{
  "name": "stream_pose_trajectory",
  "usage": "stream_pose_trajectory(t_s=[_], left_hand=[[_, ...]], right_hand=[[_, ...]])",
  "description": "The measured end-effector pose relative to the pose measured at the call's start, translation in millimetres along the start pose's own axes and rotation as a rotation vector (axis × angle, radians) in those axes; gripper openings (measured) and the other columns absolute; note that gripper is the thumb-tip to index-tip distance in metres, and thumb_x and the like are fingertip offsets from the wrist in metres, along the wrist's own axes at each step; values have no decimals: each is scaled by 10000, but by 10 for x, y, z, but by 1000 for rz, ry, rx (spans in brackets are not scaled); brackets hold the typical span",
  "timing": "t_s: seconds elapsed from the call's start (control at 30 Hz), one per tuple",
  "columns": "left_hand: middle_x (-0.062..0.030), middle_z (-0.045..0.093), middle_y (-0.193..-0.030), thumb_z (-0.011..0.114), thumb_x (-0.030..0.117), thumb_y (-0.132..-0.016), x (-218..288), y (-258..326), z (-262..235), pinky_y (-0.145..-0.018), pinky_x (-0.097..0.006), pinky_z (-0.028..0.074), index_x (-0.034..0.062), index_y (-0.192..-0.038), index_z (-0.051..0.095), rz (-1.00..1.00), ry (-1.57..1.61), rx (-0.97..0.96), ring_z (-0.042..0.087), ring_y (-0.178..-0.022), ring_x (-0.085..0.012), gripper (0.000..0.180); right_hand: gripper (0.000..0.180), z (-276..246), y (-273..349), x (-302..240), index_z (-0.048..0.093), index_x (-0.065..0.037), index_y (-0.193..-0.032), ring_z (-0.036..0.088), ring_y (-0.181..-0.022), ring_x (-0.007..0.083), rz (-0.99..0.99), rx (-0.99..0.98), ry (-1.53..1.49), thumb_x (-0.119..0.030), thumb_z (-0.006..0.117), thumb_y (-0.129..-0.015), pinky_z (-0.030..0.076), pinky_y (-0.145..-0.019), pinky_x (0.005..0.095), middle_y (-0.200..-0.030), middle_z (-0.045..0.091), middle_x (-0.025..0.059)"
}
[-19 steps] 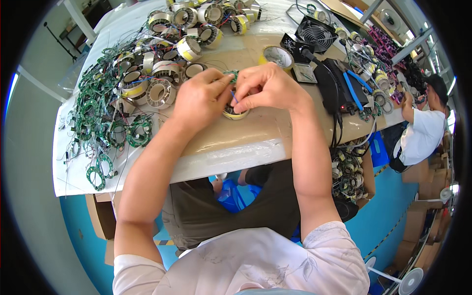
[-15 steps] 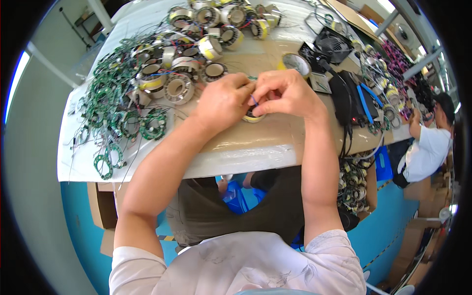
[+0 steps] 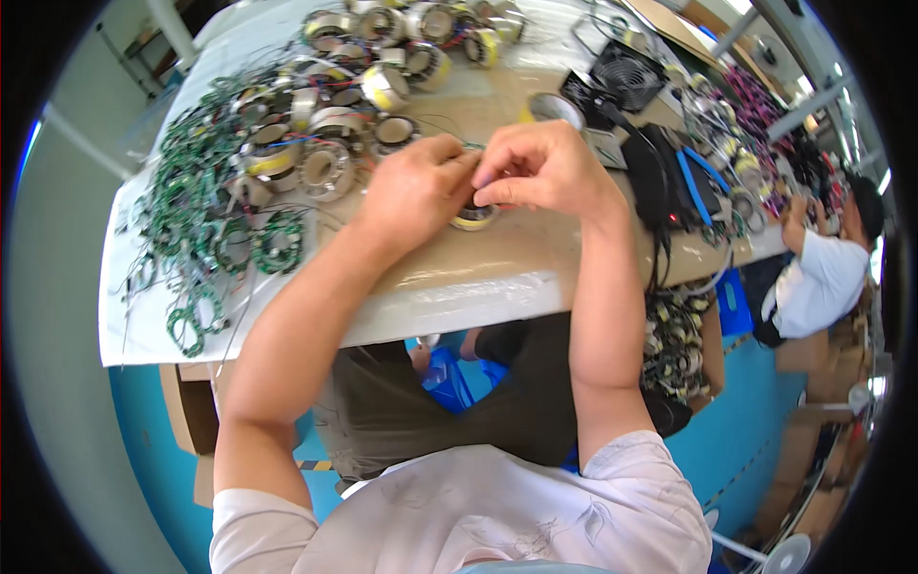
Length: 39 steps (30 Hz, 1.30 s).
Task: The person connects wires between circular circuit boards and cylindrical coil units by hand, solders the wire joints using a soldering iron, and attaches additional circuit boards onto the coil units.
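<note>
A ring-shaped wound coil (image 3: 473, 222) with a yellow band lies on the brown-covered table, mostly hidden beneath my hands. My left hand (image 3: 409, 187) is closed on its left side, fingers curled over the ring. Just above the coil, my right hand (image 3: 545, 170) has thumb and forefinger pinched together; whatever they grip is too small to make out. To the left of my hands, several similar coils (image 3: 325, 170) are heaped with red and blue wires, beside a tangle of green ring-shaped circuit boards (image 3: 186, 187).
At the right are a tape roll (image 3: 552, 107), a black fan (image 3: 626, 78) and a black box (image 3: 650, 172) with blue-handled pliers (image 3: 693, 187). A carton of coils (image 3: 679, 344) stands under the table edge (image 3: 478, 304). A co-worker (image 3: 813, 282) sits far right.
The right thumb and forefinger have shifted slightly at the coil; a blue wire seen between them earlier no longer shows clearly. The whole view has shifted a little.
</note>
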<state>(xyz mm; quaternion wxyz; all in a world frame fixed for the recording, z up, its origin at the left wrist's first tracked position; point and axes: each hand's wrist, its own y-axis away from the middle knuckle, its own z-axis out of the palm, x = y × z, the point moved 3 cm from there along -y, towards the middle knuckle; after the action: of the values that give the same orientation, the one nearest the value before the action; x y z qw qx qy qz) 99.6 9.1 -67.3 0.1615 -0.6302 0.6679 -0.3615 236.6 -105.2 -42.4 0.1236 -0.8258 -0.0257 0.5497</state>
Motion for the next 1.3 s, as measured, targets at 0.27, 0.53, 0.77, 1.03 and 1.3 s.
stream_pose_trajectory(t_s=[0.27, 0.53, 0.77, 1.03, 1.3], left_hand=[[-78, 687, -928, 727, 109, -844, -23, -44, 99, -637, -381, 551, 71, -1077, 747, 3, -4, -26, 670, -732, -283, 237], [-80, 677, -913, 722, 116, -825, -15, -21, 83, -686, -398, 558, 56, -1015, 754, -20, 0, -31, 671, -796, -284, 202], [-82, 685, -947, 741, 111, -833, -34, -26, 64, -637, -384, 556, 78, -1030, 746, 10, 1, -38, 676, -742, -293, 200], [-94, 682, -917, 745, 109, -834, -4, -38, 73, -629, -382, 550, 59, -1048, 747, -23, 6, -38, 672, -719, -290, 220], [-87, 680, -925, 741, 85, -829, -15, -31, 73, -633, -376, 551, 65, -1083, 744, -2, 24, -18, 674, -723, -279, 255]], right_hand=[[311, -282, 218, -16, 690, 77, -1101, 702, -779, 151, 175, -87, -224, 106, 737, -795, 604, -648, 279, -972, 706, 131], [163, -239, 152, 63, 731, 62, -949, 715, -726, 163, 49, 41, -108, 88, 736, -787, 593, -686, 267, -822, 734, 118], [100, -37, 99, -184, 750, 28, -869, 711, -720, 122, -173, 139, 315, 52, 764, -772, 580, -679, 246, -821, 751, 77], [409, -286, 200, 26, 730, -9, -1070, 601, -566, 63, 268, 134, 116, -141, 889, -717, 450, -465, 204, -768, 723, 35], [139, -260, 195, -4, 776, -11, -906, 543, -499, 38, 341, 42, -28, -73, 818, -789, 412, -418, 194, -691, 673, 5]])
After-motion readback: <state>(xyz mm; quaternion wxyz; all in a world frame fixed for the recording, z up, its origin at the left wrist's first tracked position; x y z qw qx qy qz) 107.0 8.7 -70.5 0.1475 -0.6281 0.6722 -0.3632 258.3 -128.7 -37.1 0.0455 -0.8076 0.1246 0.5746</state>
